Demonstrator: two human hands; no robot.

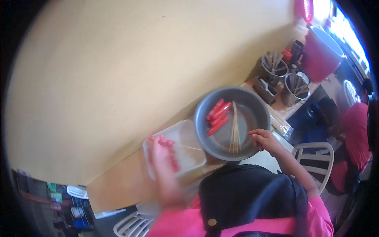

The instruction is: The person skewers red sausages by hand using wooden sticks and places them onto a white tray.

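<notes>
My left hand point(158, 152) reaches into a translucent plastic tub point(189, 163), over red sausage-like pieces point(173, 160) lying along its left side. Motion blurs this hand, so whether it grips one is unclear. A thin stick point(189, 147) spans the tub's right part. Beside the tub stands a round grey metal pan point(202, 142). Several red sausage-like pieces point(218, 115), apparently wrapped in shiny film, lie at its left. A loose fan of thin wooden skewers point(235, 130) rests right of them. Above the pan's right rim, my right hand point(263, 140) hovers with loosely bent fingers, nothing visible in it.
Past the pan are a clear packet of sticks point(279, 124), metal containers of utensils point(274, 72) and a pink bucket point(319, 56). A wall point(133, 74) borders the wooden table point(124, 183). White chairs point(315, 148) and another person in pink point(356, 133) are at right.
</notes>
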